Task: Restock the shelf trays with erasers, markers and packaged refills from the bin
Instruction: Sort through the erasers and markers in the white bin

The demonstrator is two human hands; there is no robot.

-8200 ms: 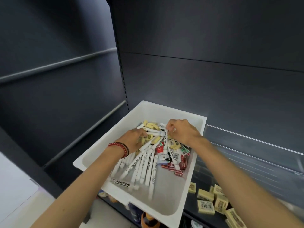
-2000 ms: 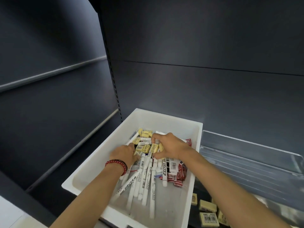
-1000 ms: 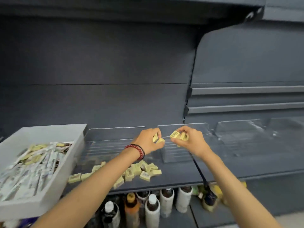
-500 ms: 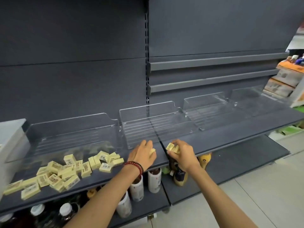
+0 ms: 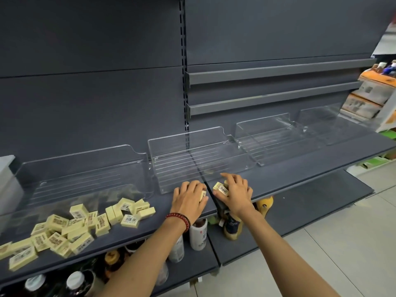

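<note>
Both hands are down on the dark shelf, just in front of the second clear tray. My left hand lies over a yellow eraser that shows at its thumb side. My right hand holds yellow erasers with barcode labels against the shelf. A loose heap of several yellow erasers lies on the shelf at the left, in front of the first clear tray. Of the white bin, only a corner shows at the far left edge.
Two more clear trays stand along the shelf to the right. Bottles stand on the lower shelf under my hands. Two grey rails run across the back panel. Boxed goods sit at the far right, tiled floor below.
Both hands came out of the bin holding erasers, and my view swung right along the shelf. Since half a second ago the hands have settled lower onto the shelf.
</note>
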